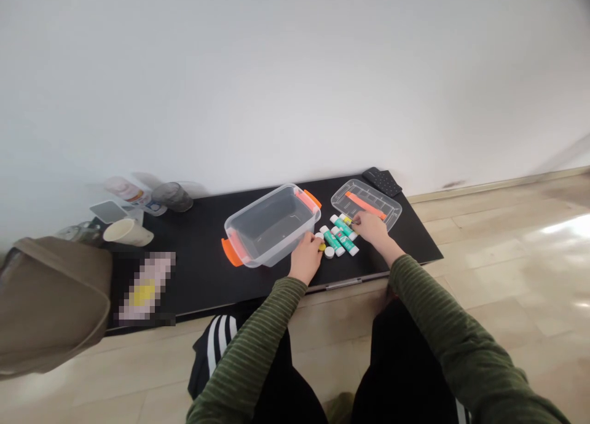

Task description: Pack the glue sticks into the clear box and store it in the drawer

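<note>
Several green-and-white glue sticks [332, 241] lie close together to the right of a clear plastic box [271, 258] with orange latches. My left hand [306, 258] is closed beside the box's near right corner, its fingertips on a small round yellow piece [321, 247]. A white round piece [329, 252] is just right of those fingers. My right hand [370, 228] pinches the end of a glue stick with a yellow label [345, 219], at the far side of the group. Behind that hand lies the clear lid [394, 210] with an orange strip, partly covered by the hand.
All this rests on a black table [207, 270] against a white wall. A dark dotted pouch [385, 182] sits at the back right. To the left are a paper cup [126, 232], a grey cup [173, 196], a bottle [124, 190] and a brown bag [55, 301].
</note>
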`<state>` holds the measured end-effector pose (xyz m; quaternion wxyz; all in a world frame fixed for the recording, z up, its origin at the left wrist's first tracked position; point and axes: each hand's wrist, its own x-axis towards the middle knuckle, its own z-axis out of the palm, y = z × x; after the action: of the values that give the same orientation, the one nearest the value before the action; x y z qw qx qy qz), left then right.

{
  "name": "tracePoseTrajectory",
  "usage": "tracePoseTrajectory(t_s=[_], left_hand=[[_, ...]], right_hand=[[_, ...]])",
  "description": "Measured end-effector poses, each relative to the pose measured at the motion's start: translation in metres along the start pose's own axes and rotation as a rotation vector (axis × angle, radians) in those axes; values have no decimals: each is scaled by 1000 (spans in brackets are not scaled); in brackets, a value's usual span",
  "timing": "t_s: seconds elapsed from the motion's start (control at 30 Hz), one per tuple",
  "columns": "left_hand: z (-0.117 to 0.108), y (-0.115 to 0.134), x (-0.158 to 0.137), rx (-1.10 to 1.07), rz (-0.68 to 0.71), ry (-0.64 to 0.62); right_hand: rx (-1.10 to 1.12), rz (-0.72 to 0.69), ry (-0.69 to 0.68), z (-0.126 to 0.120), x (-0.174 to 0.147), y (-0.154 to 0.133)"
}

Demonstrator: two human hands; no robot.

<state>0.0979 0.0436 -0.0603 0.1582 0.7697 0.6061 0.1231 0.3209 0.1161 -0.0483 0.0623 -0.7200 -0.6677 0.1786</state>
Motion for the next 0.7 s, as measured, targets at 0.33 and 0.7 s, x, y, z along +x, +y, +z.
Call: tracePoseTrajectory(t_s=[0.33,0.7], left_hand=[[-3,-1,-1,-38,0,41],[-4,0,3,-1239,-286,79]], right_hand=[[-119,-22,-60,-1,-8,-9],[561,-146,-147,-19,-44,-3]])
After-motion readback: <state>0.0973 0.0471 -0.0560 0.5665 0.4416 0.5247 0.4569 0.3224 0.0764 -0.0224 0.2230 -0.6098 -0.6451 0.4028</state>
